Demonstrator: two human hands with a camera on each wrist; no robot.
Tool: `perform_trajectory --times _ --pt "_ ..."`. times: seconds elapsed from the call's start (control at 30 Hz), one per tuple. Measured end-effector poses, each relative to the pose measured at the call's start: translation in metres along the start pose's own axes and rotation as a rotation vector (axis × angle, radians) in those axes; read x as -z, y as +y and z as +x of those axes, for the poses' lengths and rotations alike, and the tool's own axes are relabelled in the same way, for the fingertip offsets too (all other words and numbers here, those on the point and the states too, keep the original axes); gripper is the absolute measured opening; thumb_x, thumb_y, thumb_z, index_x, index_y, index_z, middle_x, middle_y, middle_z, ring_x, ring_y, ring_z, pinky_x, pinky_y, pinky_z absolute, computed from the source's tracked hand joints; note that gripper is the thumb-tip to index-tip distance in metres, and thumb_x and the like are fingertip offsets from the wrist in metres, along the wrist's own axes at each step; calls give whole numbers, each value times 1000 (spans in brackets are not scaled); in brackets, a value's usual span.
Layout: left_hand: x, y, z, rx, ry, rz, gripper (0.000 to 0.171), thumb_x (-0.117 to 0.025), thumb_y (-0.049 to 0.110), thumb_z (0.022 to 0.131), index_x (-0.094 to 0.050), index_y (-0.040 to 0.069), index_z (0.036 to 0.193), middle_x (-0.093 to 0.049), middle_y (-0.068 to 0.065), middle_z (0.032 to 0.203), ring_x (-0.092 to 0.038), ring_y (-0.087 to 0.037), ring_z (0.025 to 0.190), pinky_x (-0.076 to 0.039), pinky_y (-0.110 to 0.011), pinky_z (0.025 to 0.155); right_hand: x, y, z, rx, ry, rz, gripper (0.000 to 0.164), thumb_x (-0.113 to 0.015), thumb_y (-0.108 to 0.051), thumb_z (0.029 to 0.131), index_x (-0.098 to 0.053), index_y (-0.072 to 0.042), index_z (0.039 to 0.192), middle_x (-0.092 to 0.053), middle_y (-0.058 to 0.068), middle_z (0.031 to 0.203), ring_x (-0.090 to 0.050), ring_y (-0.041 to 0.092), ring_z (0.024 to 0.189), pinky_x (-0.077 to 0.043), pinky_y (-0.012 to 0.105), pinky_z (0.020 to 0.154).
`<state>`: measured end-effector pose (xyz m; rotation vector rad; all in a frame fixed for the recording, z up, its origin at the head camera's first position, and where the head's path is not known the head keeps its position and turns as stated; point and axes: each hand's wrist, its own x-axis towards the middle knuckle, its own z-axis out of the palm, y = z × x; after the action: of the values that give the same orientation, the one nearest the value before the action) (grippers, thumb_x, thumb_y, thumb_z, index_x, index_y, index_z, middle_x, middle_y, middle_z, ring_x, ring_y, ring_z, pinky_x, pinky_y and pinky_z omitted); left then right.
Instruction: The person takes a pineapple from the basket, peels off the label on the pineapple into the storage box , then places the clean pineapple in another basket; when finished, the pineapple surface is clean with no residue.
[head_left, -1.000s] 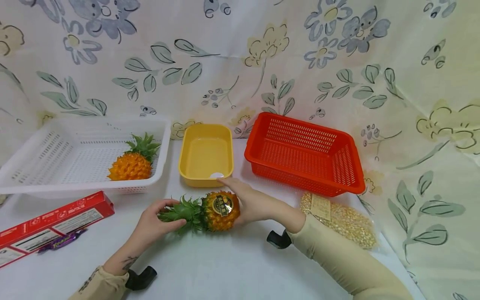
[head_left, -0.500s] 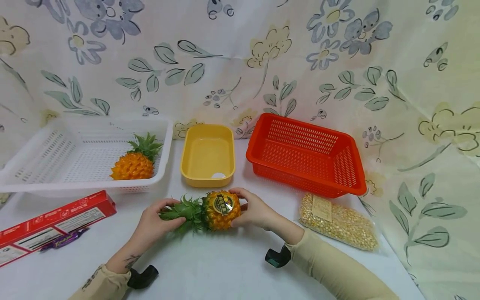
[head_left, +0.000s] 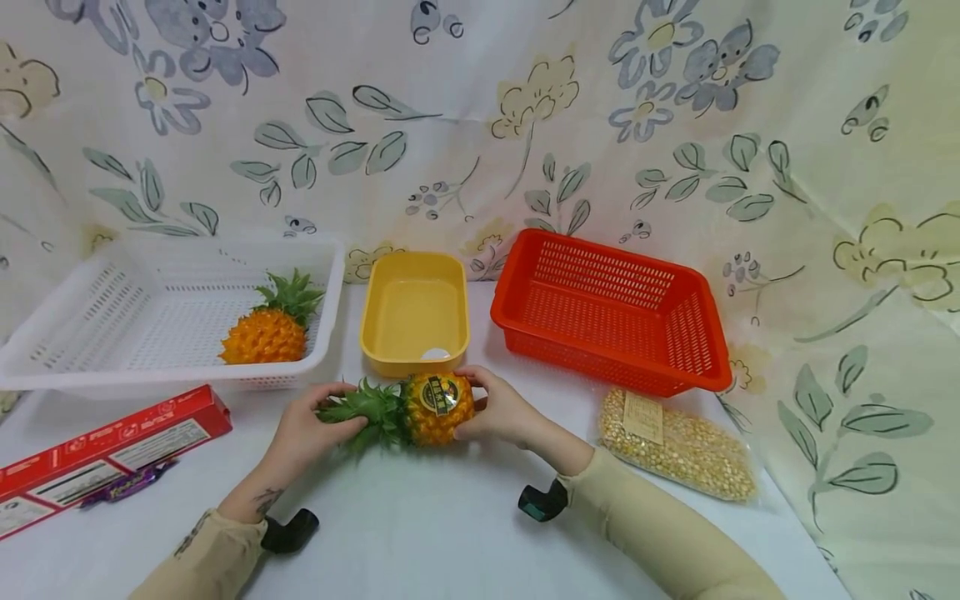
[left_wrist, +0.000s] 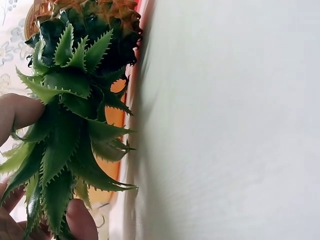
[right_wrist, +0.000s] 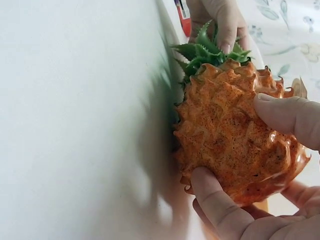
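Both hands hold a small orange pineapple [head_left: 441,418] lying sideways, a black and gold round label facing up. My left hand [head_left: 311,429] pinches its spiky green crown [left_wrist: 60,130] between thumb and fingers. At the other end, my right hand [head_left: 501,410] grips the fruit's rounded base, thumb and fingers spread round it. The right wrist view shows the fruit's bumpy skin [right_wrist: 225,130] close up, with shadow on the white cloth beside it. Just behind the fruit stands a yellow tub [head_left: 415,365] with a white round spot inside.
A white basket [head_left: 324,333] at left holds another pineapple [head_left: 264,337]. The red basket [head_left: 611,358] stands back right, a bag of corn kernels [head_left: 682,446] in front of it. A long red box [head_left: 112,450] and a purple-wrapped bar [head_left: 127,485] lie at left.
My right hand has closed its thumb and fingers round the pineapple's base. Both hands have then shifted the fruit slightly back, toward the yellow tub.
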<state>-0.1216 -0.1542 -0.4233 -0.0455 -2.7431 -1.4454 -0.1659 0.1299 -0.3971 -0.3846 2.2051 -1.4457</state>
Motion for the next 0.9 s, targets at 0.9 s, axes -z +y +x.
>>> perform_trajectory --times 0.9 --pt "1 0 5 -12 26 3 45 -78 20 74 -62 7 114 -57 -17 114 -51 -26 95 -44 -32 73 4 -62 22 312 68 -532 24 -56 -12 90 -65 -4 111 -59 10 117 -54 25 109 -47 38 92"
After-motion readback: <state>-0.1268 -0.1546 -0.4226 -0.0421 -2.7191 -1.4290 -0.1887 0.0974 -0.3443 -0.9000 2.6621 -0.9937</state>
